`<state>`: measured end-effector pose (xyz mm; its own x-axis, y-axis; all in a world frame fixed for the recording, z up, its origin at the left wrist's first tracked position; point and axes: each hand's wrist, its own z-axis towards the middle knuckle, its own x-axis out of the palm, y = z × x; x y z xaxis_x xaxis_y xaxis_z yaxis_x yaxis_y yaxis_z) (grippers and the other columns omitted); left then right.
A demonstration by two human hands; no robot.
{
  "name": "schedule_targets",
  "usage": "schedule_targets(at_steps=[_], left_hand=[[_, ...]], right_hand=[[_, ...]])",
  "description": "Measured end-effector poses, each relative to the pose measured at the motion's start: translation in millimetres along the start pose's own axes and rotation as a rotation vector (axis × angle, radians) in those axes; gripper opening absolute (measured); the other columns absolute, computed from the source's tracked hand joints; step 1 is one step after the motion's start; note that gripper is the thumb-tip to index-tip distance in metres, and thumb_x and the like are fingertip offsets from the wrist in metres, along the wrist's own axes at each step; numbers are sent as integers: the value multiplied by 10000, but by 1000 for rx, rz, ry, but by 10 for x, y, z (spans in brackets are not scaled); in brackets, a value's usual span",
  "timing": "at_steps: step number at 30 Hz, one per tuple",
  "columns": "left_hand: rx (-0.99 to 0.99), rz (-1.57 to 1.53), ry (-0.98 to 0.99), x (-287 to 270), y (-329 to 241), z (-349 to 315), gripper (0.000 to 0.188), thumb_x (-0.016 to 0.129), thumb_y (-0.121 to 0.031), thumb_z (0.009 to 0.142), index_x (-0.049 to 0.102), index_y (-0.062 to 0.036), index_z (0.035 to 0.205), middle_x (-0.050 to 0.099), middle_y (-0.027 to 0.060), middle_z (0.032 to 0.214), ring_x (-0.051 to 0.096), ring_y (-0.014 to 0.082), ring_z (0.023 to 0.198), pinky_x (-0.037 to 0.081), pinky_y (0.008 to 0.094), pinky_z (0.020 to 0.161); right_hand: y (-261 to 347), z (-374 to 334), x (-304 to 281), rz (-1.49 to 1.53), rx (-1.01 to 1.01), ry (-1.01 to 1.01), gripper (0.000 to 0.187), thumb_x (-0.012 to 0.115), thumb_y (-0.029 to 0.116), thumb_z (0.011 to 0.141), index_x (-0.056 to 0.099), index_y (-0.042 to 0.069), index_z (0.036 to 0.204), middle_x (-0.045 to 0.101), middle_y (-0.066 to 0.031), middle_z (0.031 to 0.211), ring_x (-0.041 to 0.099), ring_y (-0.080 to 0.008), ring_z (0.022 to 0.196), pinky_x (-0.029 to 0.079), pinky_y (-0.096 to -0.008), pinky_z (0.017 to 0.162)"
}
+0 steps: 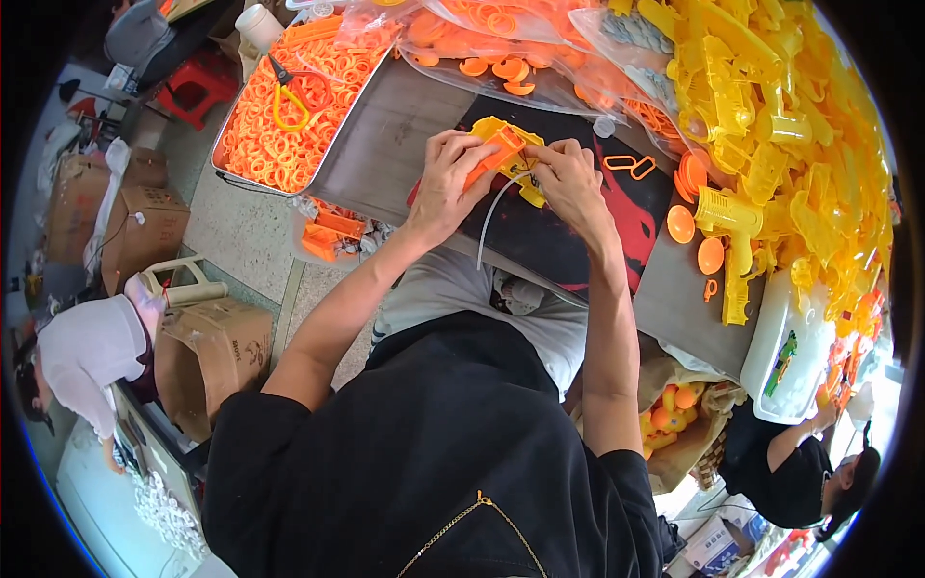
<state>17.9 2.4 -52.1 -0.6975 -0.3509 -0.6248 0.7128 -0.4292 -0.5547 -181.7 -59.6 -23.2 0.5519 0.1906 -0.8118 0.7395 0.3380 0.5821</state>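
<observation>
My left hand [448,188] is closed around an orange plastic part [501,152], pressed against a yellow plastic toy gun shell [486,126]. My right hand [570,191] has its fingers pinched at the shell's right side; what sits between its fingertips is hidden. A thin white tube [485,226] hangs from beside the right fingertips and curves down past the mat's near edge. Both hands are over a black and red mat [631,217] on the table. Just right of my right hand lie orange oblong rings [631,164].
A metal tray [318,159] of orange rings stands at left, with yellow-handled scissors [289,101] on top. Yellow gun shells [771,116] are heaped at right. Orange half-round caps [680,223] lie near a loose yellow toy gun [737,241]. Co-workers [96,352] sit on both sides.
</observation>
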Motion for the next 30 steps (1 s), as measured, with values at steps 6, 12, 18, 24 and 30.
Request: schedule_targets(at_steps=[6,12,18,24,30], left_hand=[[17,46,-6,10,-42,11,388,725,-37,867,660,-76,1248,574,96,1206,490,336,1207,438,430,1043],[40,75,-15,31,-34,23,396,742,-17,836,664,-59,1222,570,113,1174,493,357,1187,450,440,1013],[2,89,-24,-14,-130,-14,359,756,-7,821,693,-47,1171,577,122,1139,499,360,1165,464,438,988],[-34,80,-43,0,-193,-83,323,750,-75,867,695,-49,1185,488,171,1265,471,373,1180,434,455,1014],[105,138,-23,-126,-141,336,289,753,-124,867,722,-89,1153,577,98,1243,512,319,1182,424,426,1042]], right_hand=[[-26,-138,-71,170,-75,-62,370,620,226,968,661,78,1305,590,-145,1265,538,-324,1144,449,-426,1004],[121,-643,-117,174,10,-226,505,710,178,927,567,13,1383,585,-202,1311,566,-355,1238,478,-416,1013],[228,-637,-135,309,52,-293,451,761,110,874,651,47,1307,615,-164,1260,620,-318,1162,522,-385,948],[97,-585,40,363,35,-518,363,761,77,876,681,53,1229,623,-138,1253,621,-262,1162,513,-353,987],[56,-546,5,440,60,-453,343,762,59,850,679,50,1183,618,-159,1239,617,-316,1169,498,-397,999]])
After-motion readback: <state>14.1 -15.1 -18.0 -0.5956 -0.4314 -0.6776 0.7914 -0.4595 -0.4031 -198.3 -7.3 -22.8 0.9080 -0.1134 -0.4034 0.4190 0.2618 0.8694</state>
